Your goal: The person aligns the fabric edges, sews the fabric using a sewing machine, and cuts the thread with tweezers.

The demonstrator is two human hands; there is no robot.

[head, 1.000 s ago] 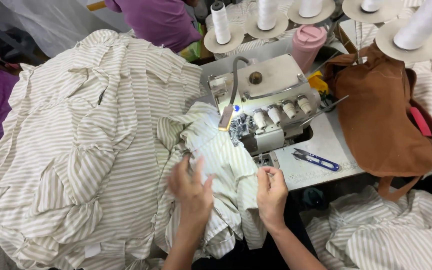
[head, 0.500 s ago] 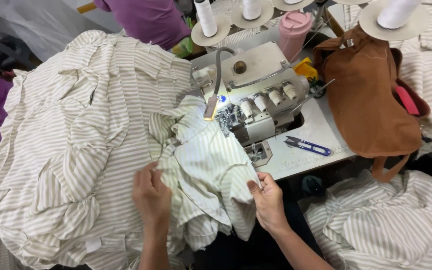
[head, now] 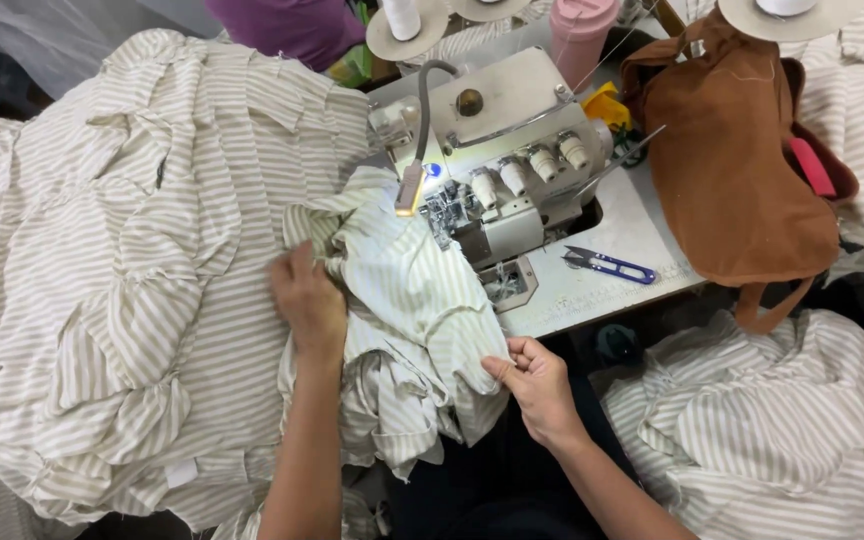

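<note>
A striped beige-and-white fabric piece point(head: 402, 290) lies bunched in front of the white overlock sewing machine point(head: 497, 150). My left hand point(head: 307, 300) rests on its left side, fingers curled into the cloth. At the fabric's lower right edge, near the table's front, my right hand point(head: 537, 385) pinches the cloth. A small lit lamp point(head: 410, 188) on a grey gooseneck shines over the fabric beside the machine's needle area.
A big heap of the same striped fabric point(head: 122, 260) fills the left. More striped pieces point(head: 782, 430) lie lower right. A brown bag point(head: 742, 170) sits on the table's right side, blue thread snips point(head: 612, 265) beside the machine, thread cones point(head: 407, 25) and a pink cup point(head: 580, 30) behind.
The camera view has shifted down and left. My left hand moved up and left across the fabric; my right hand stays gripping the fabric's lower right edge.
</note>
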